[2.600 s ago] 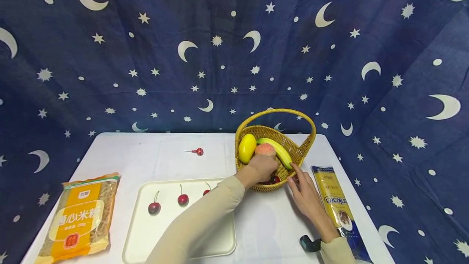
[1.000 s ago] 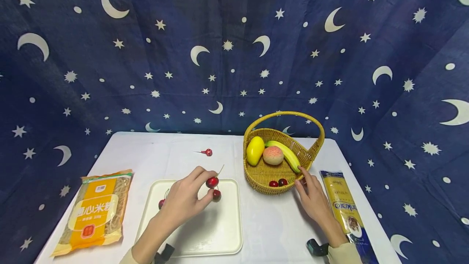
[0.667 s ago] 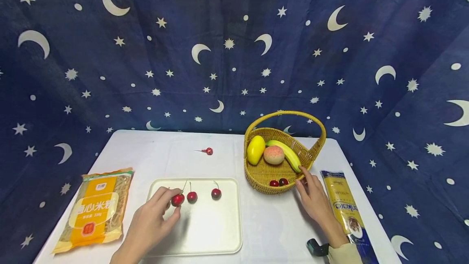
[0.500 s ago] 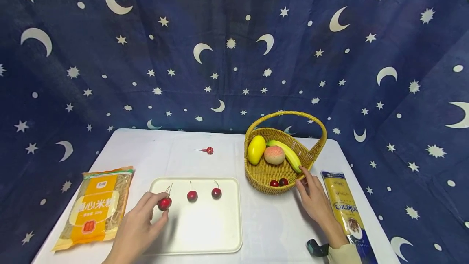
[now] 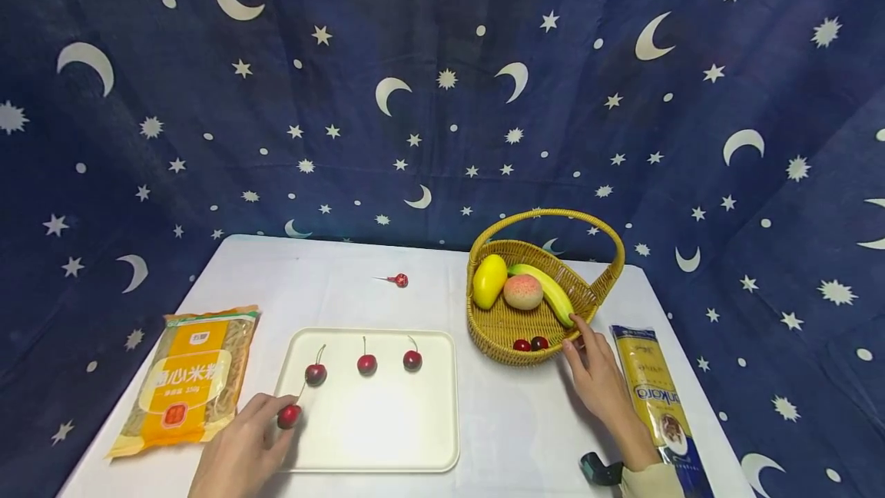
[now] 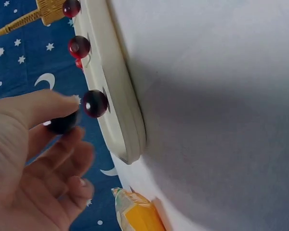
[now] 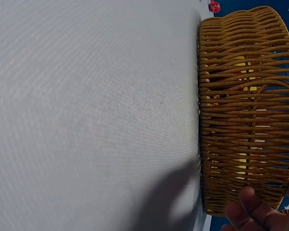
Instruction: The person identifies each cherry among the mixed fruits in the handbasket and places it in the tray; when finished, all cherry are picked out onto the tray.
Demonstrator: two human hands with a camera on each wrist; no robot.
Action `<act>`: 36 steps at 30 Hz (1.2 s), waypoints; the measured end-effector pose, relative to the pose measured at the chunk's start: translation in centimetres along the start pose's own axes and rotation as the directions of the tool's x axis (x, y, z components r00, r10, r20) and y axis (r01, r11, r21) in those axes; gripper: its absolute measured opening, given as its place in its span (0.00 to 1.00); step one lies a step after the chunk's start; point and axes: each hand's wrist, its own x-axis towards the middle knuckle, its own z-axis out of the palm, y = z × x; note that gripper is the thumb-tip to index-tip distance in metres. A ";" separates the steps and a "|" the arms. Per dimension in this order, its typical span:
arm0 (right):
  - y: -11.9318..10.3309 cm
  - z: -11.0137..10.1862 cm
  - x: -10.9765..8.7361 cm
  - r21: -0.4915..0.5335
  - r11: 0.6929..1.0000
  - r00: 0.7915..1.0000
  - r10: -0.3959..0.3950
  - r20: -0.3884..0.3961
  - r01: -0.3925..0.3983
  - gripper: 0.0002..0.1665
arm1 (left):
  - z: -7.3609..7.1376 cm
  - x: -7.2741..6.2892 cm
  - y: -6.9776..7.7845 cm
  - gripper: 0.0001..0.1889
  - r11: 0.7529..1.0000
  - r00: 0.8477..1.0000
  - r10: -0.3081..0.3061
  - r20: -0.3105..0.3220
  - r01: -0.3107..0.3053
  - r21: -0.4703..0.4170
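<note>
My left hand (image 5: 238, 448) pinches a dark red cherry (image 5: 289, 416) between thumb and fingertips over the tray's left edge. Three stemmed cherries stand in a row on the cream tray (image 5: 373, 444): a left one (image 5: 315, 374), a middle one (image 5: 367, 364) and a right one (image 5: 412, 360). My right hand (image 5: 604, 386) grips the near right rim of the wicker basket (image 5: 508, 352); in the right wrist view, fingertips (image 7: 248, 195) lie against its outer wall. Inside it are a yellow mango-like fruit (image 5: 489, 281), a peach (image 5: 523, 292), a banana (image 5: 553, 294) and two cherries (image 5: 530, 344).
An orange noodle bag (image 5: 187, 379) lies left of the tray. A blue and gold pack (image 5: 657, 398) lies right of my right hand. Behind the tray is a small red lollipop-like item (image 5: 400, 280). A starry blue cloth (image 5: 442, 98) hangs at the table's back edge.
My left hand was reaching into the basket; it came out with a cherry, passed left over the tray and moved nearer to me at its left edge. The right hand stays at the rim.
</note>
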 end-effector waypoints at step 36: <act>-0.1 0.2 -0.1 -0.014 1.000 1.000 0.022 0.005 -0.022 0.34 | -0.3 0.8 1.2 0.42 0.990 0.992 0.115 0.053 -0.119 0.070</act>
